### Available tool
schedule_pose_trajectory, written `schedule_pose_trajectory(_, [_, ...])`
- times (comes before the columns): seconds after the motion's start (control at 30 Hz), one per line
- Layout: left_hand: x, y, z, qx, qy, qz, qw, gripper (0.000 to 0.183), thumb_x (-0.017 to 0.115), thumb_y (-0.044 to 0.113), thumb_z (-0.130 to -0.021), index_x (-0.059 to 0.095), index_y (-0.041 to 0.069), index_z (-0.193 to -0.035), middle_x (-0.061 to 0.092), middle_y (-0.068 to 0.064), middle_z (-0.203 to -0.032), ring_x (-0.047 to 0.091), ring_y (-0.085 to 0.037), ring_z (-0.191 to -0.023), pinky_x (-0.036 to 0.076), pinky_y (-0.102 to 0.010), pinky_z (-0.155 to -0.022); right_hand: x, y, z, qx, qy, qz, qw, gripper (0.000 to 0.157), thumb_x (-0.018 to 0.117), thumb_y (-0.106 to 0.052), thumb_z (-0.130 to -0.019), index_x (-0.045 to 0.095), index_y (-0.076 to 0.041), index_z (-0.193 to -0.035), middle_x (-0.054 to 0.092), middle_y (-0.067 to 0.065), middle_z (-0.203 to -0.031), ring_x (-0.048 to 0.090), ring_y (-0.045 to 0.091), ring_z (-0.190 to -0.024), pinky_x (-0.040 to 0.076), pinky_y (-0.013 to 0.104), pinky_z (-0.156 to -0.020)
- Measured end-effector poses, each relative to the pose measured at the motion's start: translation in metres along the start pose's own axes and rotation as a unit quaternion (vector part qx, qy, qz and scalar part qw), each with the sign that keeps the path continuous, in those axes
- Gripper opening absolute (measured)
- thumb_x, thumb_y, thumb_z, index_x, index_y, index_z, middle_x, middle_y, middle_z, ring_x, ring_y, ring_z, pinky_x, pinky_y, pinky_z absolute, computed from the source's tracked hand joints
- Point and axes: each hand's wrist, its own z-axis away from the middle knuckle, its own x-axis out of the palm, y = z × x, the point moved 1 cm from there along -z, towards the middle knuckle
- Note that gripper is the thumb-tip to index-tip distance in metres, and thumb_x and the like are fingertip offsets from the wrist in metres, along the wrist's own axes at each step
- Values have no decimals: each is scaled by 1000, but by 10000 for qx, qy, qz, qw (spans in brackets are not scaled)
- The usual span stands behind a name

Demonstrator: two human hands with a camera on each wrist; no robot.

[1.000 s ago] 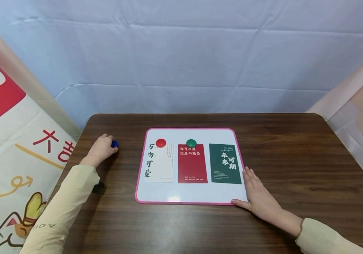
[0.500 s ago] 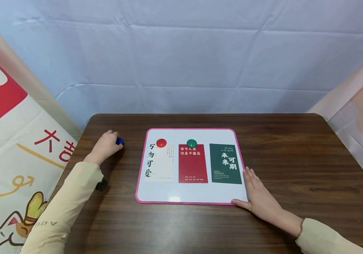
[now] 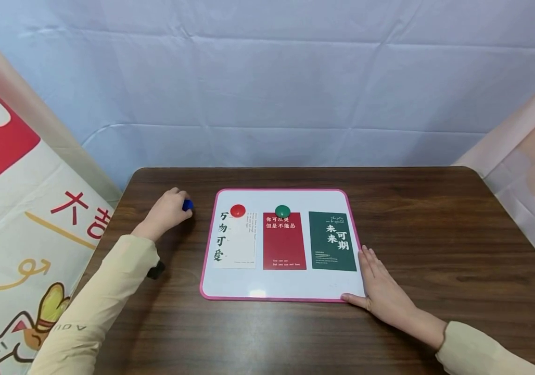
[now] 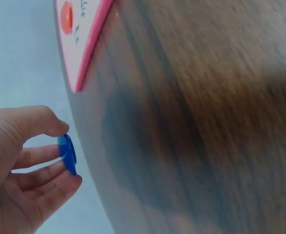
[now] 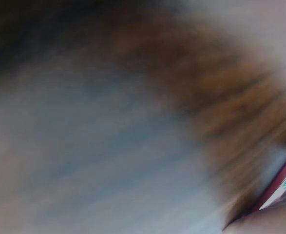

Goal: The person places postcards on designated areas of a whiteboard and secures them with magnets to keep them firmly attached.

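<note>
Between thumb and fingers my left hand (image 3: 166, 211) pinches a round blue magnet (image 4: 67, 153), left of a pink-edged whiteboard (image 3: 281, 287). The left wrist view shows the magnet raised off the table. My right hand (image 3: 386, 297) rests against the board's lower right edge with straight fingers. Three cards are on the board: a white card (image 3: 241, 245), a red card (image 3: 283, 249) and a dark green card (image 3: 333, 256). A red magnet (image 3: 237, 210) sits on the white card's top, and a green magnet (image 3: 282, 211) on the red card's top edge. No magnet shows on the green card.
The board lies on a dark brown wooden table (image 3: 417, 219). Pale cloth (image 3: 277, 104) hangs behind the table's back edge, with printed banners at both sides. A small black object (image 3: 156, 271) shows beside the left cuff. The right wrist view is mostly blurred.
My left hand has moved right and slightly away, carrying the blue magnet closer to the board's left edge. The right hand, board, cards and other magnets stay put.
</note>
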Motion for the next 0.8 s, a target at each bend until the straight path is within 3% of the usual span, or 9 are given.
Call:
schedule_pose_trajectory(0.57, [-3, 32, -11, 280, 77, -36, 9996, 36, 65, 13, -81, 57, -6, -110, 54, -20, -101, 49, -28, -83, 46, -38, -70, 0, 0, 0, 52, -50, 42, 10000, 104, 58, -61, -78, 19, 14, -138, 18, 30, -144, 17, 40, -133, 21, 49, -106])
schedule_pose_trajectory(0.8, [-2, 44, -15, 419, 79, -87, 9991, 36, 67, 13, -80, 58, -6, -110, 55, -20, -102, 49, -28, -84, 47, -39, -73, 0, 0, 0, 47, -38, 81, 9999, 104, 57, -61, -78, 19, 14, -138, 18, 31, -144, 17, 40, -133, 22, 49, -106])
